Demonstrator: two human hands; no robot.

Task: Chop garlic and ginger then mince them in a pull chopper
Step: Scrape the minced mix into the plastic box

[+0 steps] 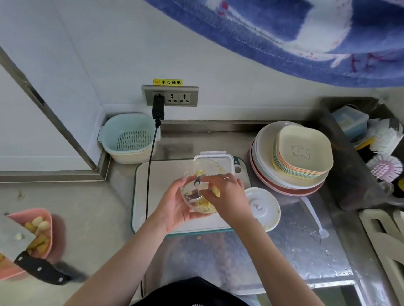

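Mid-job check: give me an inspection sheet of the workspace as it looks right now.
Surface: steel counter, wet patches; white cutting board under the hands.
Job's things: clear chopper bowl holding yellowish pieces and blade; chopper lid off, beside the board; pink bowl of garlic and ginger, cleaver lying across it.
Clutter: plate stack, colander, lidded container, brushes in the sink.
Hands: left hand holds the bowl; right hand reaches into it, pinching a piece.
Cables: black cable from the wall socket crosses the board.
Surroundings: blue towel hangs overhead.
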